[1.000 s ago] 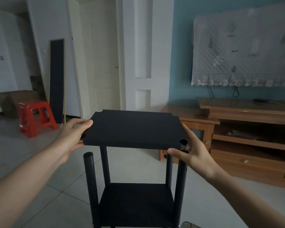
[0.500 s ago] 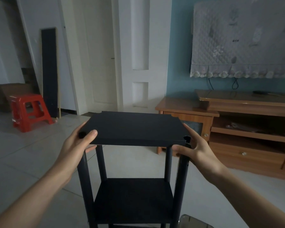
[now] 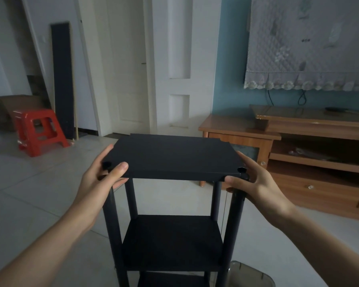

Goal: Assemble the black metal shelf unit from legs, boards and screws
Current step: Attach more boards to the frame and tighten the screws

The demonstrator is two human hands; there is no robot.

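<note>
A person's two bare arms reach forward from the bottom corners of the view to a half-built black shelf unit standing on a pale tiled floor (image 3: 50, 193). The top board (image 3: 172, 156) lies flat across the tops of four upright legs, one hand at each near corner, so that the notched corners can be lined up with the leg ends. The left hand (image 3: 104, 179) grips the near left corner, thumb on top of the board and fingers curled beneath, right beside the round cap of the left front leg (image 3: 112, 224). The right hand (image 3: 255, 183) holds the near right corner, thumb pressed against the front edge and fingers wrapped round the side, just next to the top of the right front leg (image 3: 234, 220). A lower board (image 3: 172, 241) already sits fixed between the legs, which keeps the frame square while the top one is seated. No screws can be seen. The board appears to rest on the legs, not yet fastened. Behind, a red stool (image 3: 39, 131) and a spare dark panel (image 3: 62, 79) stand by the wall; a wooden cabinet (image 3: 298, 141) is at the right.
</note>
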